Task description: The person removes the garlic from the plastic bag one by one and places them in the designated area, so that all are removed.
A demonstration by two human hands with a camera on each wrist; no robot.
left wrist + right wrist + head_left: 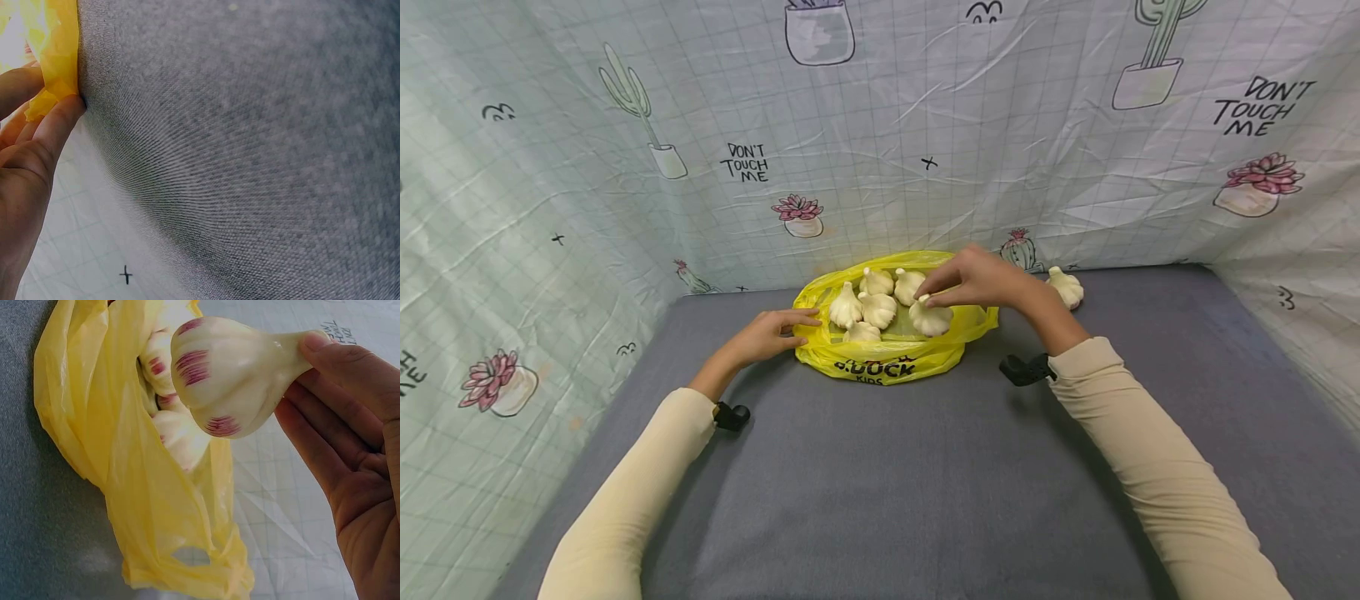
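A yellow plastic bag [891, 360] with black lettering lies spread with its mouth wide. Several garlic bulbs [877, 309] sit inside, whitish, with purple streaks showing in the right wrist view. Over the bag's right part, my right hand [981, 277] pinches one garlic bulb [219, 375] by its stem, thumb on one side and fingers on the other. At the bag's left rim is my left hand [767, 336]; the left wrist view shows a fold of yellow plastic [59, 56] between its thumb and fingers.
Another garlic bulb [1065, 288] stands on the grey table [865, 483], right of the bag, partly behind my right forearm. A printed curtain [880, 150] with potted plants hangs behind the table and along its sides.
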